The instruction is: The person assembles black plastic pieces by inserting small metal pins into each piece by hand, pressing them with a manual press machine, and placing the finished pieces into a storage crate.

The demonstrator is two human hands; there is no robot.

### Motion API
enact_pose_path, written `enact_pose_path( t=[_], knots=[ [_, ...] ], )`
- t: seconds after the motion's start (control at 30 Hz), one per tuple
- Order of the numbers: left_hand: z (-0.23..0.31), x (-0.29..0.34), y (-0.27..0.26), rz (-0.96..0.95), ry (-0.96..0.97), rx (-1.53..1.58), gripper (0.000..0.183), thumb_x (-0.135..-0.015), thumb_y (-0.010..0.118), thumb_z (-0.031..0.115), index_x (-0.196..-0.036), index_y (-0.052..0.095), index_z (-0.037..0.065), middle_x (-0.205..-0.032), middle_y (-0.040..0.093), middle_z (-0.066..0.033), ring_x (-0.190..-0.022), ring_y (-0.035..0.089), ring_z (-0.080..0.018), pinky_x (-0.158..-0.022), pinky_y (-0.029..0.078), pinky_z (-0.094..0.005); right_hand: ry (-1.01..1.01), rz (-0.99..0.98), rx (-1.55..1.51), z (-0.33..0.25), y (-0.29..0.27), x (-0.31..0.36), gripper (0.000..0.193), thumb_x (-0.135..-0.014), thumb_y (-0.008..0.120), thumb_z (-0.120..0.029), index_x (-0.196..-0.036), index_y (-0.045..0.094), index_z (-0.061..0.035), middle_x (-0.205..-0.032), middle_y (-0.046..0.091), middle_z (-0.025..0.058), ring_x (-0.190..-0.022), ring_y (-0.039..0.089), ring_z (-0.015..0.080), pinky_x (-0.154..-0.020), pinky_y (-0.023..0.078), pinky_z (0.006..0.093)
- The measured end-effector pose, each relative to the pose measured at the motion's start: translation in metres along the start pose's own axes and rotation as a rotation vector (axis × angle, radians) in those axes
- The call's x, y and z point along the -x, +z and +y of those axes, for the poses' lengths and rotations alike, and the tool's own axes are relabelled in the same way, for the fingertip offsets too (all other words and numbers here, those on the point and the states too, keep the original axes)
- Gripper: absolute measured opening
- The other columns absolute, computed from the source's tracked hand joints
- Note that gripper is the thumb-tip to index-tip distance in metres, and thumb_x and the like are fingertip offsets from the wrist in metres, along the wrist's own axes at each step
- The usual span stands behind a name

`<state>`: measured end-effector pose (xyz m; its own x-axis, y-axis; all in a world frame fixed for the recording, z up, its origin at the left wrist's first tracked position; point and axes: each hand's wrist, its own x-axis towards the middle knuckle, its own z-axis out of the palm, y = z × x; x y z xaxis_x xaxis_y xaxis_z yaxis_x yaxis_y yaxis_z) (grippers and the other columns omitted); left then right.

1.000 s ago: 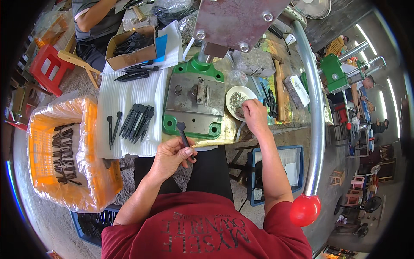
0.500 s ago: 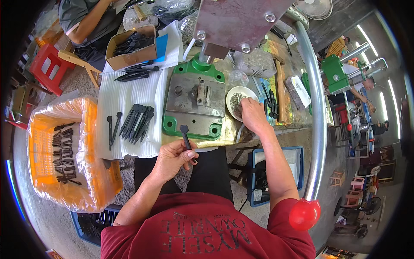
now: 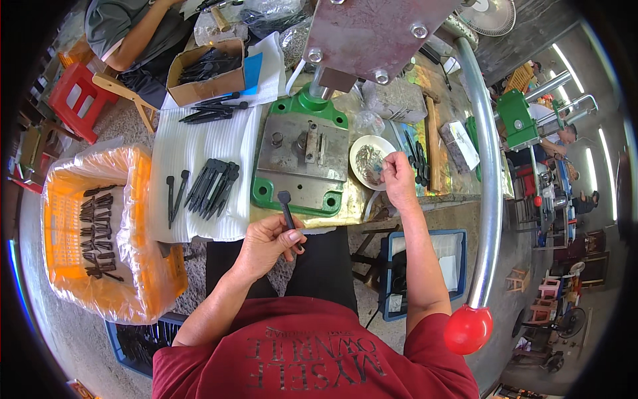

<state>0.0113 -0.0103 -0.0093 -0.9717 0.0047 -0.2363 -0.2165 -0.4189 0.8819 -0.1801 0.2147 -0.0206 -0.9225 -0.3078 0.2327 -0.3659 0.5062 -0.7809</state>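
My left hand (image 3: 269, 241) is closed round a slim black piece with a wider, faceted head (image 3: 285, 198), held upright above my lap, just in front of the press. My right hand (image 3: 400, 181) is pinched at the right rim of a white bowl (image 3: 353, 166). Inside that bowl lie small silvery metal pieces (image 3: 367, 158); anything between the right fingertips is too small to make out. Between the hands and slightly beyond them stands the press's green base (image 3: 263, 189), topped by a steel plate (image 3: 282, 163) with a small upright fixture (image 3: 311, 143).
Several matching black pieces (image 3: 211, 187) lie on white foam sheet at left. Beyond them is a cardboard box (image 3: 206, 92). A plastic-lined orange crate (image 3: 139, 233) stands far left. The press lever (image 3: 488, 199) with its red knob (image 3: 469, 330) hangs right of my right arm.
My right hand has drawn back from inside the bowl to its right rim, fingertips now pinched and raised. My left hand keeps hold of the black piece, nearly still.
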Motion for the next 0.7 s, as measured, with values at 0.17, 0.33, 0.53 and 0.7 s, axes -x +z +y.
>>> enact_pose_path(
  t=[0.17, 0.33, 0.53, 0.7],
  knots=[
    [-0.002, -0.003, 0.0, 0.004, 0.072, 0.044, 0.016, -0.08, 0.054, 0.009, -0.094, 0.052, 0.0, -0.075, 0.059, -0.0088, -0.06, 0.058, -0.0128, -0.047, 0.046, -0.0191, 0.05, 0.027, -0.234, -0.01, 0.004, 0.004, 0.016, -0.08, 0.044, 0.003, -0.093, 0.038, -0.0051, -0.07, 0.044, 0.0023, -0.055, 0.041, 0.0085, -0.05, 0.037, 0.0217],
    [0.005, -0.005, 0.004, 0.025, 0.101, 0.025, 0.02, -0.08, 0.053, 0.006, -0.099, 0.051, 0.0, -0.078, 0.059, -0.0082, -0.064, 0.058, -0.0135, -0.052, 0.048, -0.0208, -0.005, -0.051, -0.575, -0.045, 0.008, 0.022, 0.017, -0.081, 0.043, 0.002, -0.094, 0.034, -0.0056, -0.073, 0.043, 0.0032, -0.057, 0.041, 0.0078, -0.049, 0.036, 0.0209],
    [0.005, -0.009, 0.003, 0.079, 0.086, 0.124, 0.019, -0.08, 0.054, 0.01, -0.097, 0.052, 0.001, -0.08, 0.06, -0.0088, -0.066, 0.059, -0.0156, -0.057, 0.05, -0.0231, 0.069, -0.135, -0.784, -0.095, 0.037, 0.069, 0.016, -0.081, 0.046, -0.001, -0.09, 0.033, -0.0056, -0.071, 0.044, 0.0037, -0.054, 0.042, 0.0084, -0.049, 0.037, 0.0211],
    [0.001, -0.008, 0.004, 0.08, 0.121, 0.383, 0.015, -0.081, 0.053, 0.013, -0.093, 0.054, 0.003, -0.082, 0.06, -0.0095, -0.07, 0.06, -0.0171, -0.057, 0.05, -0.0239, 0.123, -0.247, -0.932, -0.113, 0.061, 0.096, 0.02, -0.081, 0.047, 0.002, -0.091, 0.032, -0.0078, -0.074, 0.043, 0.0029, -0.055, 0.041, 0.0077, -0.048, 0.036, 0.0199]
  ],
)
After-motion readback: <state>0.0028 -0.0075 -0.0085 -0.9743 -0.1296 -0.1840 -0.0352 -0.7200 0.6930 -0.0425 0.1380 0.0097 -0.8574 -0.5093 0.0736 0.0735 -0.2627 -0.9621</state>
